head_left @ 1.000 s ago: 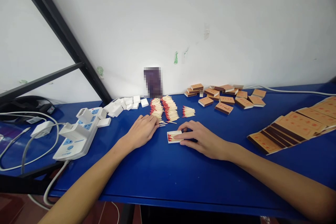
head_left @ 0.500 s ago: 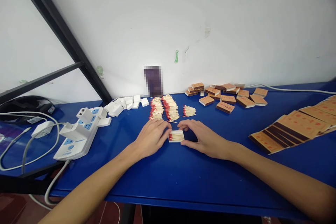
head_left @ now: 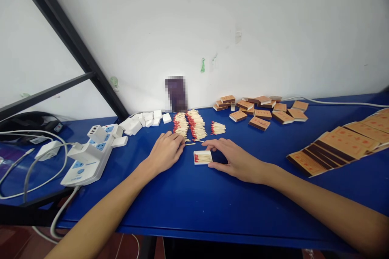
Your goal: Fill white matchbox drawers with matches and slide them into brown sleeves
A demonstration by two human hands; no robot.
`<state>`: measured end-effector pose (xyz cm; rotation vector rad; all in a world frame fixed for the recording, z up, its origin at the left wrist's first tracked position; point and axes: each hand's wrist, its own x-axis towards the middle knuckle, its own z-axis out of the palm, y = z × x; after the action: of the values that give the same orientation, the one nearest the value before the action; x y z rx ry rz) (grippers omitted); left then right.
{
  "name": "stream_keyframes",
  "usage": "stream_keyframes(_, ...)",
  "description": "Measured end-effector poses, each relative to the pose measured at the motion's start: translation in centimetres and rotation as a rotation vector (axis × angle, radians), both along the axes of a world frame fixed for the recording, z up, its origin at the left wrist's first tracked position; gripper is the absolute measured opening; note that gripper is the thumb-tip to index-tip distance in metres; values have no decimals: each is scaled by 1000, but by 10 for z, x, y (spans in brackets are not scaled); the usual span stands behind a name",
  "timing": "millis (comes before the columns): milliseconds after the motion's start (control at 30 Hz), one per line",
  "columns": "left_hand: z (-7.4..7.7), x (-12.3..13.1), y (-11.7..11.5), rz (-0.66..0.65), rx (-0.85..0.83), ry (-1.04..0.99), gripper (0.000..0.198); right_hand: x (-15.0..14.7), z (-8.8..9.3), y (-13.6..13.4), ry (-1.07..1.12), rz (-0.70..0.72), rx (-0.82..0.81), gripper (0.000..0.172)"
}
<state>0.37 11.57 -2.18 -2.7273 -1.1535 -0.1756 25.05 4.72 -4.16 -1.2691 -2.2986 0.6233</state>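
Note:
A small white matchbox tray with red-tipped matches inside lies in front of me. My right hand curves about the tray's right end, thumb at its near corner and forefinger behind the far one. To the left, apart from the tray, my left hand rests with bent fingers drawn together at the near end of the left match pile; its fingertips are hidden. Beside that pile lies a second long pile of matches, then a smaller one. A loose match lies near my left fingers.
White matchbox trays are heaped at back left, beside a power strip with plugs and cables. Brown matchbox sleeves lie at back right, with flattened ones fanned nearer. A blurred dark object stands against the wall.
My left hand has come away from the tray and shifted left to the match pile, uncovering the tray's left end and a loose match. My right hand stays at the tray.

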Motion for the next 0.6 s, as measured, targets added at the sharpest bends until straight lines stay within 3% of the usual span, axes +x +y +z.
stream_keyframes(133,3,1,-3,-36,-39,-52,22,0,-2,1,11,2,6,51)
stream_keyframes(400,7,14,-24,-240,-205,-149,21,-1,0,-1,22,-3,-3,61)
stream_keyframes(500,6,13,-21,-211,-191,-155,23,-1,1,-1,19,-6,-9,62)
stream_keyframes(600,9,6,-11,-104,-75,-120,21,0,0,-1,20,-1,-7,62)
